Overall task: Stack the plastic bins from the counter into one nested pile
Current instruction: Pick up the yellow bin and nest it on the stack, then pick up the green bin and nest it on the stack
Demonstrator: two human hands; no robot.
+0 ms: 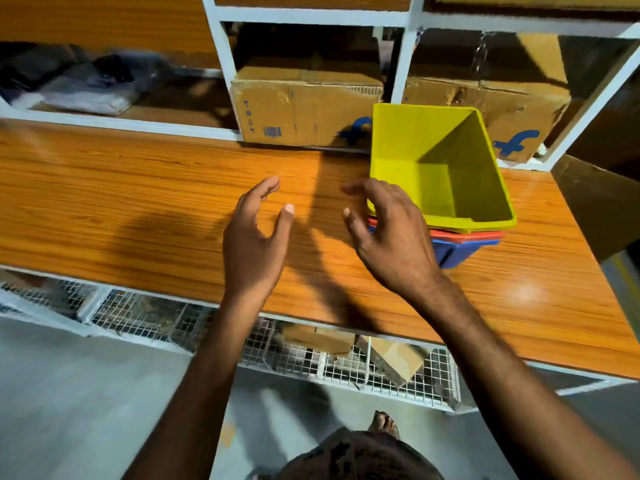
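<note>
A yellow plastic bin [433, 157] sits nested on top of a red bin [481, 235], which sits in a blue bin [457, 252], on the right part of the wooden counter [138, 202]. Only the rims and a corner of the lower two show. My right hand [388, 237] hovers just left of the pile's near corner, fingers spread, holding nothing; it hides part of the lower bins. My left hand [256, 237] hangs over bare counter further left, open and empty, thumb apart from the fingers.
Two worn cardboard boxes [304, 109] [498, 112] stand on the white-framed shelf right behind the bins. Folded cloth [86, 88] lies in the left compartment. A wire-mesh shelf [311, 355] with cardboard scraps runs under the counter's front edge. My foot [382, 424] is on the floor.
</note>
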